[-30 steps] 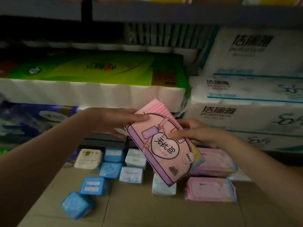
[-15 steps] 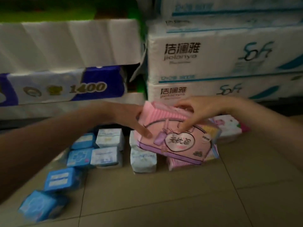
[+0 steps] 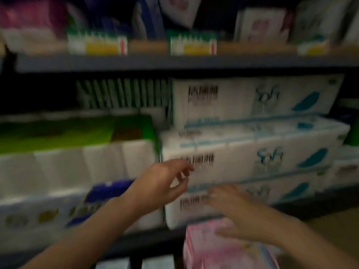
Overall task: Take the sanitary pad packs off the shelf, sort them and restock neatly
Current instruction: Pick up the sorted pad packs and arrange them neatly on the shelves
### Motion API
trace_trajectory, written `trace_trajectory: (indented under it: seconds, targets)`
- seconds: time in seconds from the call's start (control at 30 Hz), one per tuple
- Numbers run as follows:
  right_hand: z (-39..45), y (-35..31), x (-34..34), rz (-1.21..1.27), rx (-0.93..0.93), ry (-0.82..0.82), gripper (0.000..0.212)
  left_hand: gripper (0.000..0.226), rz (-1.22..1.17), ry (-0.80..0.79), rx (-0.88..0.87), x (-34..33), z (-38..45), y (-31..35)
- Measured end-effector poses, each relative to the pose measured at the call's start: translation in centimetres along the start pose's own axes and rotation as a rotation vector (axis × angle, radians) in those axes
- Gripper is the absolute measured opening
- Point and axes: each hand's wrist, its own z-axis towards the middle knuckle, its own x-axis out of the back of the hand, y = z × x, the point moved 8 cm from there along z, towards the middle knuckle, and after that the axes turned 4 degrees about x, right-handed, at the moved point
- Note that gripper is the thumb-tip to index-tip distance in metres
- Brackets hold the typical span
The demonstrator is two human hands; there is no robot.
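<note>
- Reaching forward at about 6 o'clock, the left hand (image 3: 162,183) is seen raised in front of the stacked tissue packs, fingers loosely spread and slightly bent, nothing held.
- Right hand (image 3: 236,214) is placed at about 5 o'clock, lower than the left, palm down over the pink pad packs (image 3: 217,253); fingers look fairly straight, but heavy blur means touch or grip cannot be told.
- Pink pad packs are found at the bottom edge, around 5 o'clock, below the white stack and in front of the shelf's dark lower edge.
- White tissue packs (image 3: 252,158) with teal marks are stacked three high from centre to 3 o'clock, directly behind both hands.
- Green-topped tissue pack (image 3: 73,133) is seen at 9 o'clock, lying on a pack with a blue-purple label (image 3: 101,197) at about 8 o'clock.
- Upper shelf board (image 3: 174,62) is seen running across at 12 o'clock, with green-yellow price tags (image 3: 97,43) clipped along its front and blurred packs above.
- Motion blur is spread over the whole view; print on the packs cannot be read.
</note>
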Motion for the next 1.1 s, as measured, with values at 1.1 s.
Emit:
trace_trajectory:
  seconds: [1.1]
  targets:
    - [29.5,0.0,41.8,-0.471,0.023,0.629,0.098,0.046,0.887,0.171,0.699,37.6,-0.5,-6.5]
